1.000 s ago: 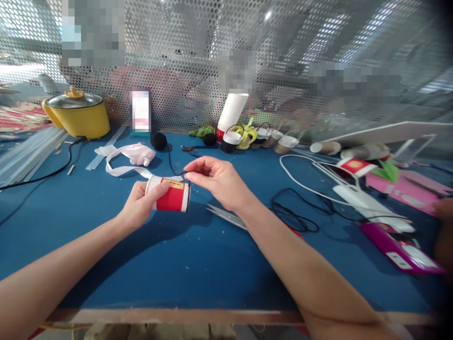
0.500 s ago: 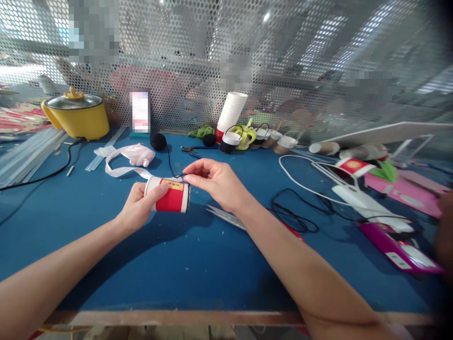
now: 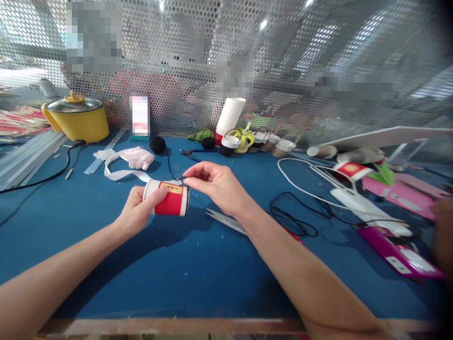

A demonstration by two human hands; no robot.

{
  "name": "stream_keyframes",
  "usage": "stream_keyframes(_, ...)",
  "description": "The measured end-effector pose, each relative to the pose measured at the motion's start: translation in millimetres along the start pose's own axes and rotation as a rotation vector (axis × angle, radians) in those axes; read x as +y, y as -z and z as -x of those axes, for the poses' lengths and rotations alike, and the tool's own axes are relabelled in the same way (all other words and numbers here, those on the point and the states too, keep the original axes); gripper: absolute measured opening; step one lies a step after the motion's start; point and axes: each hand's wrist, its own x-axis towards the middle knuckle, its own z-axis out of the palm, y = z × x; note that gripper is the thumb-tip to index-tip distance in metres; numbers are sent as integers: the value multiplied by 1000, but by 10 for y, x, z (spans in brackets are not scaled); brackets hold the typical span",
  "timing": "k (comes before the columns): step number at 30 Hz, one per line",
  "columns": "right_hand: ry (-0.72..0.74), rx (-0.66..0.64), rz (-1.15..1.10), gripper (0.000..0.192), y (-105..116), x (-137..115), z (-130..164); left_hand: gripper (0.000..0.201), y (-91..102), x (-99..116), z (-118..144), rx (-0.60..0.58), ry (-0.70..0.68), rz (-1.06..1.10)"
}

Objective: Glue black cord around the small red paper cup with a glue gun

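Observation:
A red and white paper cup [image 3: 169,205] lies on its side in the air above the table, its base toward the right. My left hand [image 3: 137,208] is wrapped round its rim end, thumb on top. Black yarn edges the cup's base. My right hand [image 3: 212,184] pinches the black yarn [image 3: 170,166] near the base, thumb against forefinger. From there the strand runs back to a black yarn ball [image 3: 157,145]. Below my right wrist lie scissors [image 3: 226,221] with red handles, partly hidden by my forearm.
White ribbon [image 3: 122,174] lies behind the cup. A yellow electric pot [image 3: 79,120] stands at back left beside clear glue sticks [image 3: 30,156]. Stacked paper cups [image 3: 230,118] and small yarn-trimmed cups [image 3: 230,145] stand by the mesh screen. Cables [image 3: 293,215] and a purple box [image 3: 398,252] lie right.
Both hands stay on the cup and yarn with almost the same hold. The view has tilted slightly, so the table contents sit a little lower.

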Motion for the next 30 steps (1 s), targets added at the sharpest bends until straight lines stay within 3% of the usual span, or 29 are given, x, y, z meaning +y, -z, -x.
stream_keyframes(30,-33,-4,-19,9,-20,-33,4,31,-12,1,-3,-55,-49,17)
